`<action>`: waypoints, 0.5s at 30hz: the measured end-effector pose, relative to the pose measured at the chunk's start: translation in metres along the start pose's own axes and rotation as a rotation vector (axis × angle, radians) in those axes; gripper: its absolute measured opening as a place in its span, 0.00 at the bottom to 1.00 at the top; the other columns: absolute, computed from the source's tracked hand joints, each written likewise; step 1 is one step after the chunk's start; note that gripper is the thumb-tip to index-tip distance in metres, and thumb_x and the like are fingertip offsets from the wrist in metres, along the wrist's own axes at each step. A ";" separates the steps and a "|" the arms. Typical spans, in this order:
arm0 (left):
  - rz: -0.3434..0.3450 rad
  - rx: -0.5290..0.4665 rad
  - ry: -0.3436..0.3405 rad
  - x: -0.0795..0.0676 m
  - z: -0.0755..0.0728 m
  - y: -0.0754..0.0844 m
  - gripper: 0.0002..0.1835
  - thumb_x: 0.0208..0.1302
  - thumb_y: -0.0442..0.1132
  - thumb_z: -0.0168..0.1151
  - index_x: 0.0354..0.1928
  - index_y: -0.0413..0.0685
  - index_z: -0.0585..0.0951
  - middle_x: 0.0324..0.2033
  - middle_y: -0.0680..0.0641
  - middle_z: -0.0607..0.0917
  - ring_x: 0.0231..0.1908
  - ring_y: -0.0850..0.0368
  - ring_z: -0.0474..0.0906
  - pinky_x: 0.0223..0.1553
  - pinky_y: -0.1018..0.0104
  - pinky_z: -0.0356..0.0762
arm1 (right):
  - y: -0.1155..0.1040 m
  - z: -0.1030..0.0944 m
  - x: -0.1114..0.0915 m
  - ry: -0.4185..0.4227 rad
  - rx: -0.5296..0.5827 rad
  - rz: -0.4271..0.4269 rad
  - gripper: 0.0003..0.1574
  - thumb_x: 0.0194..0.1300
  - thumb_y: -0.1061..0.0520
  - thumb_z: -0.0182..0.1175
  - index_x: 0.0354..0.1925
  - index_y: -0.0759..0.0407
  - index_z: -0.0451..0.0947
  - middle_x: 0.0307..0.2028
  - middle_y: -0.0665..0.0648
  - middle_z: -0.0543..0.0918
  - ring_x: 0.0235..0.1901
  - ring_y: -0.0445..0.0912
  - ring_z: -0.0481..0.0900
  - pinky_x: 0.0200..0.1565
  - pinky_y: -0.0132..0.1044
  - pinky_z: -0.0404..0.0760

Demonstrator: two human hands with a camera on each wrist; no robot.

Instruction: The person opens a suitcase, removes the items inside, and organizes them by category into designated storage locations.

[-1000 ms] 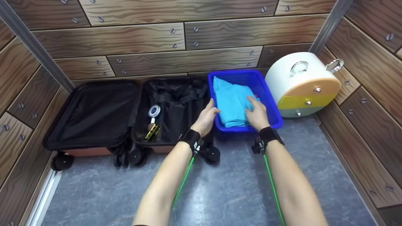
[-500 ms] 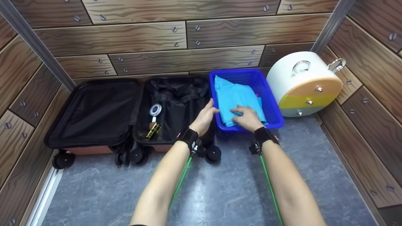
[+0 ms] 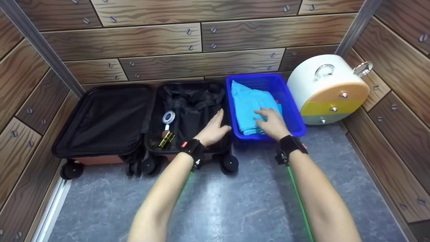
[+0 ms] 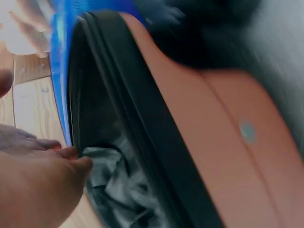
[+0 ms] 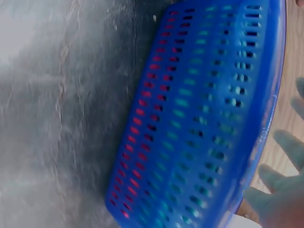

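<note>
My left hand hovers over the right part of the suitcase's deep half, its fingers extended and holding nothing. Over the folded light-blue cloth in the blue basket is my right hand, fingers spread; whether the fingertips touch the cloth is unclear. In the left wrist view, the left hand is beside the suitcase rim. Seen from the right wrist, the right hand is above the basket's edge. Something red shows through the basket's slots.
The suitcase's other half lies flat at the left. Inside the deep half are a white round-headed object with a handle and a shiny gold item. A white drum-shaped drawer box stands right of the basket, against the plank walls.
My left hand has left the basket's left edge and moved left over the suitcase. My right hand shifted left across the cloth, then slightly back right. The cloth stays in the basket.
</note>
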State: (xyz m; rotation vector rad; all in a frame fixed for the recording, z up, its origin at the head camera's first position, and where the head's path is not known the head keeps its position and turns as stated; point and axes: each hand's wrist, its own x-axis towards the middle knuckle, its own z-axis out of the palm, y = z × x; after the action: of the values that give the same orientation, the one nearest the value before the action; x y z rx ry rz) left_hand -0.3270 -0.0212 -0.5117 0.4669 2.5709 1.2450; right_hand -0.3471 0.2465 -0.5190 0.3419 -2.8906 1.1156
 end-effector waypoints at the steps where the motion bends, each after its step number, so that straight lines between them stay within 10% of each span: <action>1: 0.007 0.072 -0.015 -0.003 -0.002 -0.001 0.45 0.74 0.52 0.51 0.81 0.41 0.42 0.81 0.40 0.44 0.79 0.50 0.38 0.77 0.61 0.38 | 0.000 -0.004 0.001 0.025 -0.016 -0.016 0.28 0.72 0.57 0.59 0.67 0.61 0.76 0.72 0.69 0.66 0.75 0.70 0.50 0.74 0.66 0.45; 10: 0.057 0.552 -0.076 -0.036 -0.003 -0.012 0.45 0.74 0.62 0.50 0.81 0.43 0.50 0.79 0.39 0.53 0.79 0.45 0.45 0.77 0.48 0.39 | 0.001 -0.064 0.008 0.282 -0.084 -0.120 0.27 0.69 0.67 0.56 0.66 0.67 0.75 0.69 0.71 0.70 0.72 0.67 0.59 0.74 0.58 0.52; 15: 0.083 0.648 -0.043 -0.058 0.001 -0.023 0.45 0.74 0.63 0.51 0.81 0.44 0.54 0.79 0.41 0.55 0.78 0.45 0.47 0.77 0.46 0.39 | 0.000 -0.101 0.006 0.364 -0.114 -0.103 0.30 0.69 0.67 0.55 0.68 0.68 0.72 0.72 0.71 0.66 0.73 0.68 0.57 0.75 0.58 0.49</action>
State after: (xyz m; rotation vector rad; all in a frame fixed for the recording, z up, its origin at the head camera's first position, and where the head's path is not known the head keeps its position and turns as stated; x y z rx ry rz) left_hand -0.2772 -0.0569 -0.5259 0.7106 2.8977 0.3779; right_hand -0.3581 0.3126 -0.4428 0.2506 -2.5711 0.8853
